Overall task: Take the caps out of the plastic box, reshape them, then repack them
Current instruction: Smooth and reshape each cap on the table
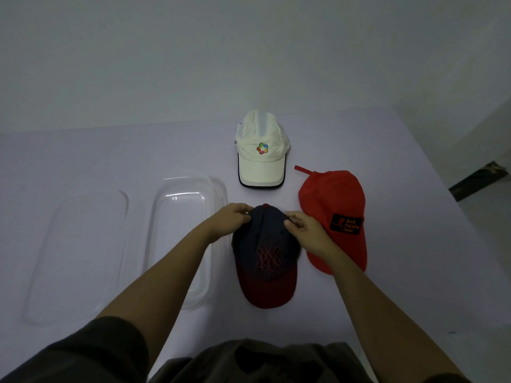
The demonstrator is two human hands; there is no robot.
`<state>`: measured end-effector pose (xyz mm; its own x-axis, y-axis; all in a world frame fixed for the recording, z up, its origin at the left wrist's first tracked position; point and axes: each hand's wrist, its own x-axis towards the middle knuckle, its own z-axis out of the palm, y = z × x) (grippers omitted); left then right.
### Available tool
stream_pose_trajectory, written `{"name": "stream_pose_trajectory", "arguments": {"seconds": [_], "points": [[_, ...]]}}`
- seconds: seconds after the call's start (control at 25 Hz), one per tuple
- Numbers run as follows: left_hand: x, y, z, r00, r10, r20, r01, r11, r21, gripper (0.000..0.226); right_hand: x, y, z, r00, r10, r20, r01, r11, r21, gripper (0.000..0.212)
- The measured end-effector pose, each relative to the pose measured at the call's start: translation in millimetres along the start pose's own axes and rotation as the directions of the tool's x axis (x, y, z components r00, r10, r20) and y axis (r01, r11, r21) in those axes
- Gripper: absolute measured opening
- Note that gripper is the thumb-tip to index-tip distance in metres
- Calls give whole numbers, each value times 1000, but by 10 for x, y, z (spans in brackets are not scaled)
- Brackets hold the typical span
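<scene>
A navy cap with a dark red brim and red stitched logo [266, 258] lies on the table in front of me, brim toward me. My left hand [231, 221] pinches the left side of its crown near the top. My right hand [305, 229] pinches the right side of the crown. A white cap with a coloured logo [261, 161] lies farther back. A red cap with a black patch [334, 214] lies flat just right of the navy one. The clear plastic box [179, 217] stands empty to the left, partly under my left forearm.
The box's clear lid [80, 252] lies flat at the far left of the pale table [401, 272]. The table's right edge runs diagonally at the right, with floor and a dark strip [478, 181] beyond. A plain wall rises behind.
</scene>
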<state>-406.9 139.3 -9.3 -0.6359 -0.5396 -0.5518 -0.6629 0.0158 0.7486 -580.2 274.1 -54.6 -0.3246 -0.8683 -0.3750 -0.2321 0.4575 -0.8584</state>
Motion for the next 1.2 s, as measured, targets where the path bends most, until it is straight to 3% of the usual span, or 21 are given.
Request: {"name": "stream_pose_trajectory", "arguments": {"seconds": [0.08, 0.2, 0.28, 0.4, 0.48, 0.68, 0.88, 1.08, 1.2], "points": [[17, 0, -74, 998, 55, 0, -54, 973, 225, 34, -19, -41, -150, 999, -39, 20, 41, 995, -88, 24], [15, -50, -147, 989, 120, -88, -70, 896, 438, 34, -20, -77, -354, 988, -64, -143, 23, 963, -269, 21], [9, -77, -173, 985, 131, -115, -71, 905, 420, 32, -27, -82, -406, 991, -51, -125, 15, 963, -269, 24], [43, -31, -105, 986, 159, -48, -124, 897, 424, 29, -46, -139, -297, 986, 63, 156, -28, 975, -220, 48], [72, -1, -44, 986, 159, -56, -118, 890, 441, 30, -49, -191, -216, 957, 133, 258, -74, 972, -225, 55], [34, 33, -136, 996, 81, 46, -93, 877, 471, 37, -52, -129, -236, 971, 109, 214, -44, 957, -287, 30], [26, -12, -200, 992, 118, 40, -120, 808, 578, 32, -57, -81, -322, 982, 73, 174, -2, 926, -379, 32], [15, -21, -140, 991, 135, -23, -103, 844, 526, 31, -65, -70, -268, 991, 54, 122, -22, 968, -251, 34], [23, -57, -144, 991, 128, -43, -79, 810, 581, 30, -40, -51, -254, 994, 45, 103, -7, 940, -340, 33]]}}
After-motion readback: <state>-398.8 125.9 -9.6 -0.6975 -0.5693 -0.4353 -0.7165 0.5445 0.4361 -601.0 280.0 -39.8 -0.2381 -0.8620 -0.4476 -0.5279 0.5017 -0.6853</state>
